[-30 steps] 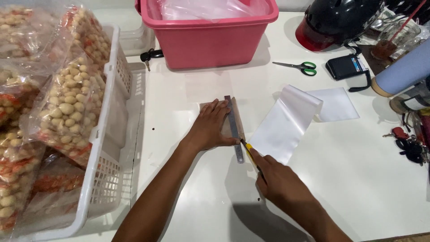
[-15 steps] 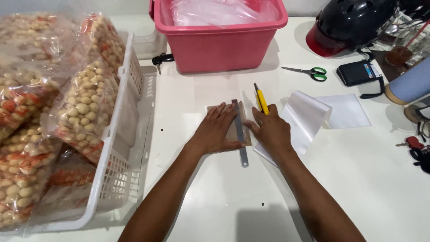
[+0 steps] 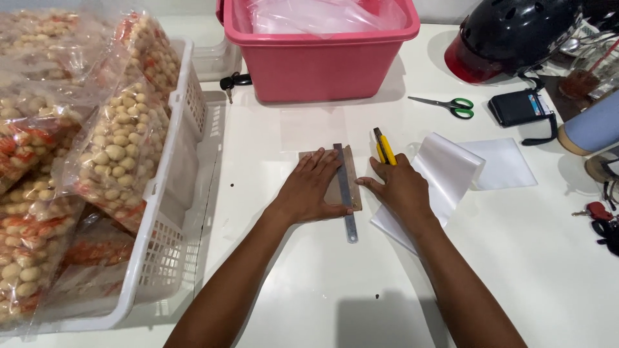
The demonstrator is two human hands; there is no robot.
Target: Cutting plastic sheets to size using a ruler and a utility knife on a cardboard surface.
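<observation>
Step in hand: lining up a cut, by my judgement; the long steel ruler (image 3: 345,193) lies lengthwise over the small brown cardboard backing (image 3: 330,183) on the white desk (image 3: 309,283).
Left hand (image 3: 309,190): fingers spread, palm pressed flat on the cardboard, fingertips touching the ruler's left edge.
Right hand (image 3: 400,188): curled around the yellow-and-black utility knife (image 3: 385,147), blade end pointing away from the person; the heel of the hand rests on the clear plastic sheet (image 3: 438,177).
Next move calls for: firm downward pressure on the ruler, with the left fingertips kept off the cutting edge.
Edges: the white slatted basket of bagged snacks (image 3: 171,212) stands near on the left; the pink plastic tub (image 3: 322,61) stands well apart ahead.
Open room: bare desk lies toward the person; the green-handled scissors (image 3: 448,105) and black wallet (image 3: 519,106) lie well apart to the right.
</observation>
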